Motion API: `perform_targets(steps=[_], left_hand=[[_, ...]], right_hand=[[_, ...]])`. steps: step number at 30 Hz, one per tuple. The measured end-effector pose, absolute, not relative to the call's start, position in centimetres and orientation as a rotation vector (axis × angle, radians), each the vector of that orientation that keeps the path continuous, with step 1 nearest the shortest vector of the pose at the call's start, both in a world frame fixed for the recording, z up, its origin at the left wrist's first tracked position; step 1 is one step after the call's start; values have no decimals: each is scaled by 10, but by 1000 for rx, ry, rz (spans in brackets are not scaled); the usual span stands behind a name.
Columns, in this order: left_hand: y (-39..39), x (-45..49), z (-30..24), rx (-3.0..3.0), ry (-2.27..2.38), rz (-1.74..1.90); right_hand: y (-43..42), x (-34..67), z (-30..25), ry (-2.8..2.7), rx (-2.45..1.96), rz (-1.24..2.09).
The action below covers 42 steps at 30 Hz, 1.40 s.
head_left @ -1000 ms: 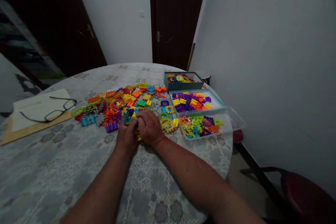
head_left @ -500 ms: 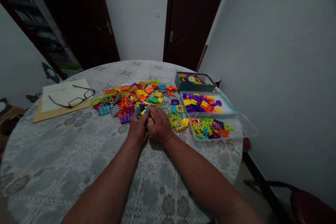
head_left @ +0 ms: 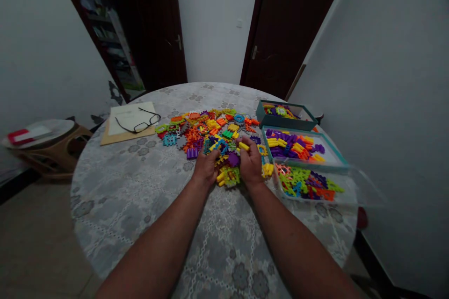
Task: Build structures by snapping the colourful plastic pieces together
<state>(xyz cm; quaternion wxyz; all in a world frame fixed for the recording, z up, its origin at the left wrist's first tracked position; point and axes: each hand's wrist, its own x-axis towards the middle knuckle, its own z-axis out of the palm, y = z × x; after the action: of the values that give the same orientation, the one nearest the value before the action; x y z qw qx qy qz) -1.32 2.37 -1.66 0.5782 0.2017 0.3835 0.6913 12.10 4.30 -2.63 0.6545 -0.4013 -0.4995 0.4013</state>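
Observation:
My left hand (head_left: 206, 168) is closed around the left side of a cluster of joined plastic building pieces (head_left: 229, 176), in yellow-green, yellow, purple and blue. Opposite it, my right hand (head_left: 250, 162) has its fingers curled round a yellow connector piece (head_left: 243, 146), close to the cluster's right side. Whether the right palm also touches the cluster, I cannot tell. Just beyond both hands spreads a heap of loose gear-shaped and ridged pieces (head_left: 192, 135) in many colours. A purple ridged piece (head_left: 192, 153) lies left of my left hand.
To the right stand a dark green box (head_left: 314, 124), a teal-rimmed tray (head_left: 336, 152) and a clear plastic tray (head_left: 280, 191), all with pieces in them. Black-framed glasses (head_left: 141, 127) rest on papers (head_left: 119, 135) at the left. A wall is close on the right.
My hands, pressed together before, are now apart with the cluster showing between them. A yellow connector now shows in my right hand. The whole view has swung left.

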Motion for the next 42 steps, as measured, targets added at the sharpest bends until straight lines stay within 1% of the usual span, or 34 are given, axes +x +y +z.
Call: perform_targets(steps=[6, 14, 18, 23, 27, 31, 33, 36, 40, 42], left_hand=[[26, -25, -16, 426, 818, 1617], [25, -38, -14, 429, 686, 1501], [24, -43, -13, 407, 672, 1390], [23, -43, -11, 400, 636, 1389], [24, -44, -9, 387, 633, 1391], [26, -45, -7, 377, 672, 1351], [26, -46, -7, 383, 670, 1376], [27, -45, -6, 396, 677, 1377], [26, -42, -4, 364, 677, 1367], [25, -41, -4, 346, 670, 1384]], right_hand=[[59, 133, -21, -760, -769, 1155], [57, 134, -17, -725, -782, 1165], [50, 136, -15, -810, -905, 1144], [41, 141, -6, -1013, -1097, 1101], [37, 150, 12, -1135, -1112, 1114], [29, 177, 34, -1401, -1129, 1097], [26, 199, 42, -1570, -1184, 1020], [29, 237, 49, -1725, -1330, 782], [47, 287, 50, -1631, -1572, 321], [59, 305, 48, -1548, -1655, 146]])
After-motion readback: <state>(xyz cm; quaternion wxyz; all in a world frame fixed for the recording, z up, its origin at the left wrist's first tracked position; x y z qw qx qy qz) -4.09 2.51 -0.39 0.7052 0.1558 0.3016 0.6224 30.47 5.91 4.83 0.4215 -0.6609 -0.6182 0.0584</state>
